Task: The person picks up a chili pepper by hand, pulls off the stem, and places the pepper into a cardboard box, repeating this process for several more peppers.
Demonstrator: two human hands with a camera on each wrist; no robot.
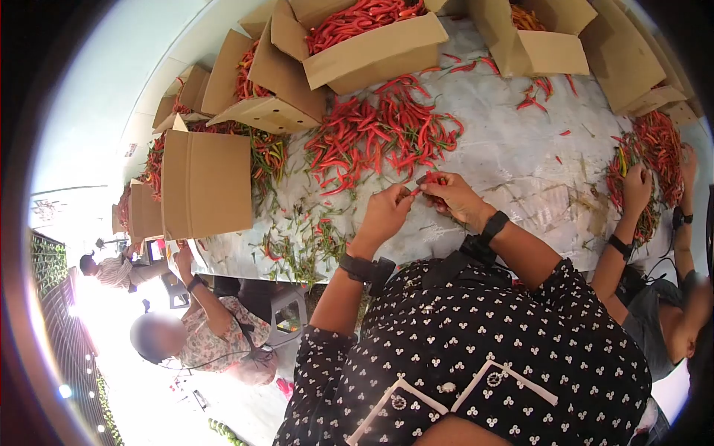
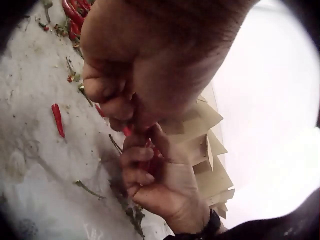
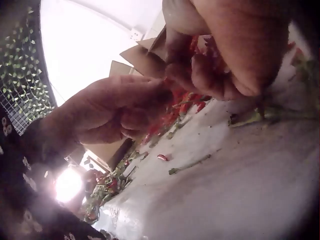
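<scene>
My left hand (image 1: 388, 210) and right hand (image 1: 460, 199) meet close over the table's front part. Between their fingertips is a red chili pepper (image 1: 415, 191), pinched by the left thumb and fingers. The right hand's curled fingers hold red chili peppers (image 2: 154, 161) against the palm, seen in the left wrist view. Much of what they grip is hidden behind the fingers. Just beyond the hands spreads a pile of red chili peppers (image 1: 383, 126). Green stems and scraps (image 1: 305, 249) lie to the left, near the table edge.
Cardboard boxes of chili peppers line the back and left, including a large back box (image 1: 375, 63) and a left box (image 1: 207, 186). Loose peppers dot the pale table cover (image 1: 506, 141). Another person's hands (image 1: 637, 189) work at a right-hand pile; someone else sits at left.
</scene>
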